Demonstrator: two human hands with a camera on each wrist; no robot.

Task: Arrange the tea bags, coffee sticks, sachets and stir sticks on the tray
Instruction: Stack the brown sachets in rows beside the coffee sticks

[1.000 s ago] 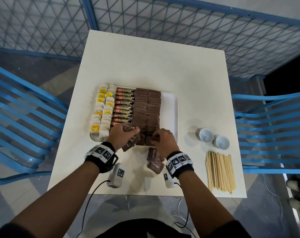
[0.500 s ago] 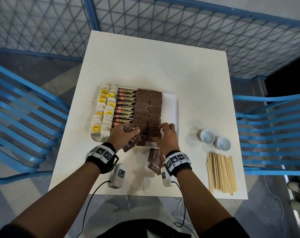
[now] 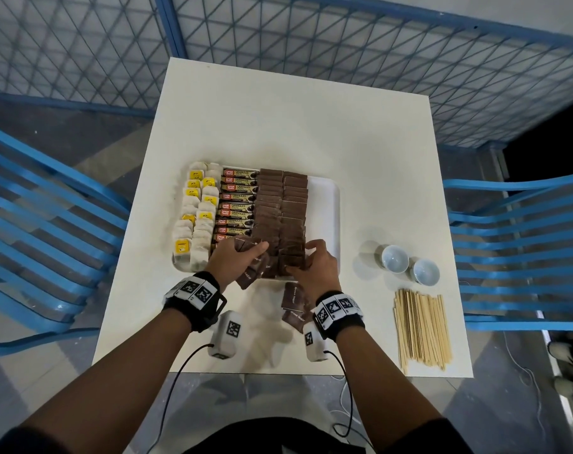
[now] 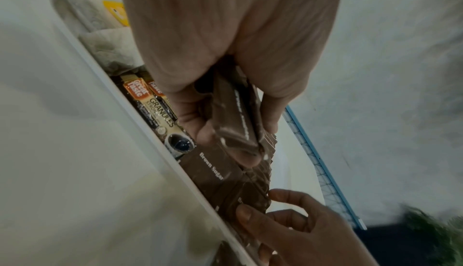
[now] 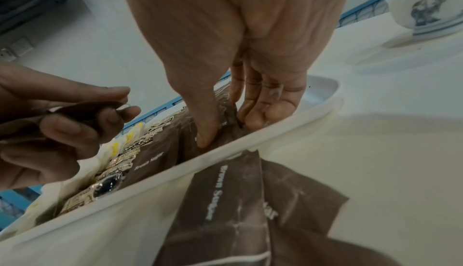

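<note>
Brown sugar sachets (image 4: 235, 116), small stack, gripped in left hand (image 3: 234, 262); right hand (image 3: 314, 267), thumb and fingers pinching tray's (image 3: 327, 204) nearest sachet row (image 5: 225, 120).

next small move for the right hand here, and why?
Probably let go and take another sachet from the left hand's stack. The right hand is pressing a sachet into the near end of the tray's right brown row, which looks seated.
</note>
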